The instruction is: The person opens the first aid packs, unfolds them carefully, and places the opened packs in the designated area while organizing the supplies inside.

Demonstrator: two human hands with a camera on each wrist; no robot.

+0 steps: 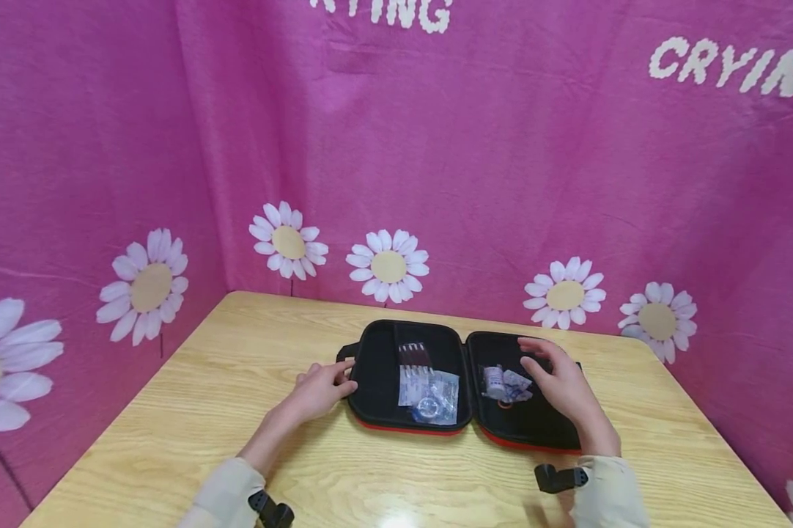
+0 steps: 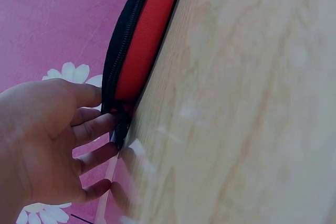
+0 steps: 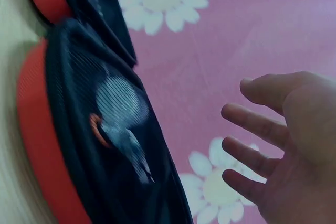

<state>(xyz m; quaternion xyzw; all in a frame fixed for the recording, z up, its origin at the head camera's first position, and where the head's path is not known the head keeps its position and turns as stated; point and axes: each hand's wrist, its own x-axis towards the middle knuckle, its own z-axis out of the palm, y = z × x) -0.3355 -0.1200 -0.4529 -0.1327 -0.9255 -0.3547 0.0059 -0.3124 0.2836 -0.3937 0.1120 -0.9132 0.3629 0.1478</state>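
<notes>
A red-and-black zippered case (image 1: 377,374) lies unfolded on the table, black insides up. Its left half holds clear-wrapped packets (image 1: 436,396) and a strip of slim vials or tubes (image 1: 415,356). In the right half, a mesh pocket covers a small white roll-like item (image 1: 494,381), a crumpled packet (image 1: 517,385) and an orange ring (image 3: 100,130). My left hand (image 1: 320,390) touches the case's left edge beside the black handle (image 1: 347,352), thumb at the rim and fingers spread in the left wrist view. Above the right half hovers my right hand (image 1: 561,381), fingers loosely extended and holding nothing.
The case stands toward the back of a light wooden table (image 1: 370,484). Behind and beside the table hangs a pink cloth (image 1: 436,147) with white daisies and lettering. A black wrist camera (image 1: 558,478) sits below the right hand.
</notes>
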